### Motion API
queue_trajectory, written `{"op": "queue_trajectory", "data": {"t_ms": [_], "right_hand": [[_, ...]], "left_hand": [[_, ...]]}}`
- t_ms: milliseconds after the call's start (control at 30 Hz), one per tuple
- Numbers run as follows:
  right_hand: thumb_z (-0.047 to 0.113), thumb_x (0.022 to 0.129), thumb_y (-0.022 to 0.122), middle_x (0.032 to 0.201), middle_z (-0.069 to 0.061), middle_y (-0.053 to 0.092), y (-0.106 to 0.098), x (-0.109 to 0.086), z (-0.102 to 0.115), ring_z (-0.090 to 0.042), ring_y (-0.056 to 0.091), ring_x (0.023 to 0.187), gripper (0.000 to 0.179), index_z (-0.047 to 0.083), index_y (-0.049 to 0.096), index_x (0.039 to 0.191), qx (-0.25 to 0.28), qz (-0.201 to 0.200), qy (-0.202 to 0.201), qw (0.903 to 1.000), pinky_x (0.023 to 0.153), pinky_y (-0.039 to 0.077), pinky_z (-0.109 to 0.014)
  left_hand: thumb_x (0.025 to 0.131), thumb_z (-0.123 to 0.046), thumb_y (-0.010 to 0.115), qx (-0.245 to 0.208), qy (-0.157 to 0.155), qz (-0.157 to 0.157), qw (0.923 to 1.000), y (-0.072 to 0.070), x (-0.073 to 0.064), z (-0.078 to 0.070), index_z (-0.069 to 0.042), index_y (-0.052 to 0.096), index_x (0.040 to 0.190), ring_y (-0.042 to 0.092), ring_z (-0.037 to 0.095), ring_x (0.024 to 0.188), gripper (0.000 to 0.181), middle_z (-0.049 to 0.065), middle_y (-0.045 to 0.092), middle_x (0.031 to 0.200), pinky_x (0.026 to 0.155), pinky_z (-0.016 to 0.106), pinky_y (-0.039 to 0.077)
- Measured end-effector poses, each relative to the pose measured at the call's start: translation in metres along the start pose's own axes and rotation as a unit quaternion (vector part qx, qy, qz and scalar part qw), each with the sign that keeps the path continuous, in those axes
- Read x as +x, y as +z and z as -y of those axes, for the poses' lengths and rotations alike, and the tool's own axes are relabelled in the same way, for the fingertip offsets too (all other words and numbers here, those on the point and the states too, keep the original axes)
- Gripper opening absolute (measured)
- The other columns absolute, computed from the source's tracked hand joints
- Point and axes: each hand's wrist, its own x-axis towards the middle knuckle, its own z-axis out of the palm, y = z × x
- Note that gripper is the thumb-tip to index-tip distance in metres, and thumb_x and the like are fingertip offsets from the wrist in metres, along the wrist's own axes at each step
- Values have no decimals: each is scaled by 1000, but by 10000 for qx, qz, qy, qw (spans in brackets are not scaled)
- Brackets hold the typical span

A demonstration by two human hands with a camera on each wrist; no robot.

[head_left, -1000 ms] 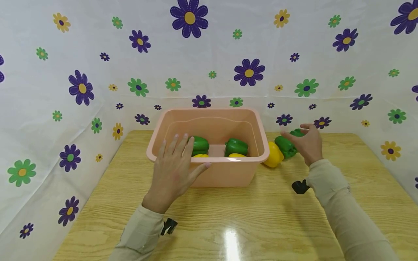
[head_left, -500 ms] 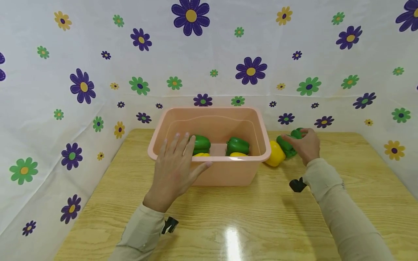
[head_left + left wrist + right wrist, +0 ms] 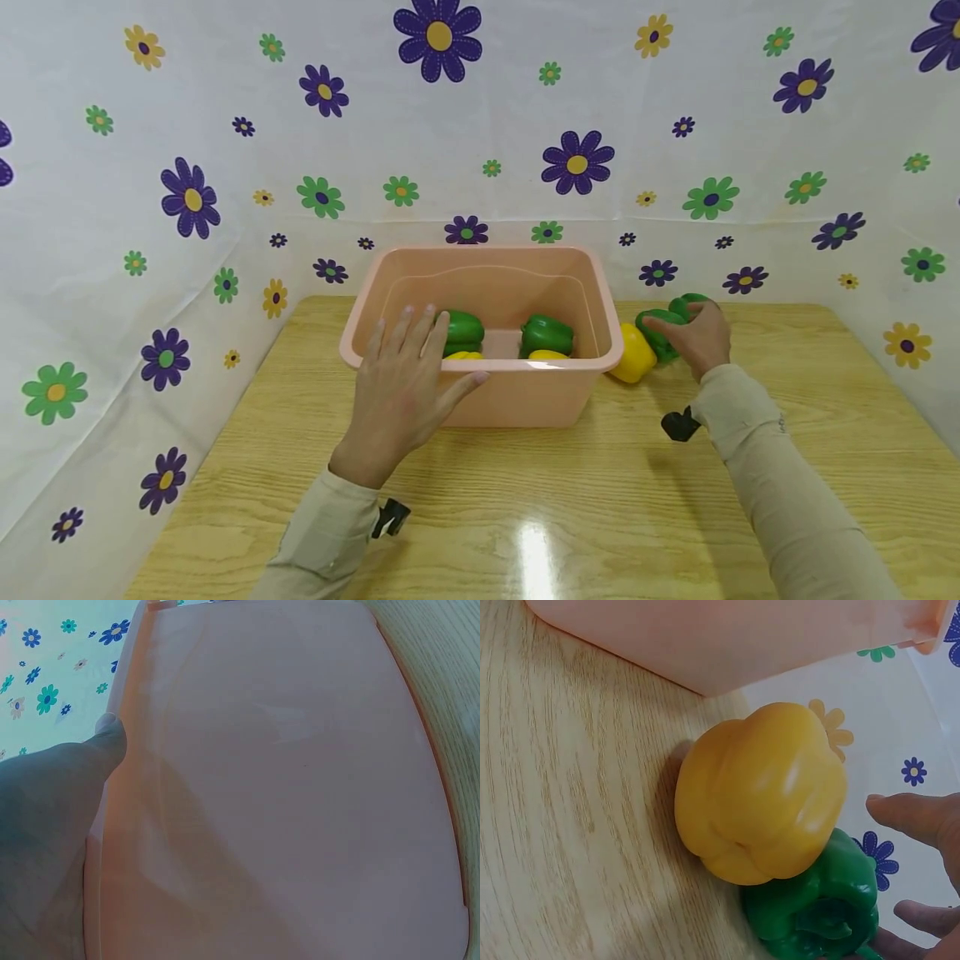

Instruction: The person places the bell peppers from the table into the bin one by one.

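Note:
My left hand lies with spread, straight fingers over the front rim of a pink plastic tub. In the left wrist view its thumb rests at the rim. Inside the tub are green bell peppers and yellow bell peppers, partly hidden by the front wall. My right hand hovers over two green bell peppers right of the tub, thumb and fingers apart; whether the fingertips touch one is hidden. A yellow bell pepper sits between them and the tub.
The wooden table stretches in front of the tub and to both sides. A white flowered cloth hangs behind and along the sides. A black wrist camera sits under each sleeve.
My right hand has lowered slightly and shifted a little left over the green bell peppers, its fingers drawing closer to them. The left hand stays on the tub's rim.

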Motion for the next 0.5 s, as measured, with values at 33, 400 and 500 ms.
{"op": "queue_trajectory", "data": {"t_ms": [33,400,500], "right_hand": [[38,90,77,150,-31,38,0,0,-1,-44,41,134,91,-8,28,152,21,15,1,10000,114,37,-52],[33,91,76,153,-32,34,1,2,-4,-45,38,137,88,-10,28,152,-25,45,78,10000,114,36,-53],[31,93,74,154,-33,33,0,1,-5,-47,37,138,85,-11,29,151,-75,81,133,9999,115,34,-54]], "left_hand": [[95,-71,48,-6,2,0,10000,0,0,0,-3,41,154,30,40,148,90,17,39,159,120,60,18],[95,-71,48,-4,87,-200,9998,2,-1,1,-2,44,152,34,41,146,90,18,40,158,120,60,19],[95,-72,48,26,72,-154,9999,2,-1,2,-3,43,153,33,41,147,90,18,40,158,120,60,19]]}}
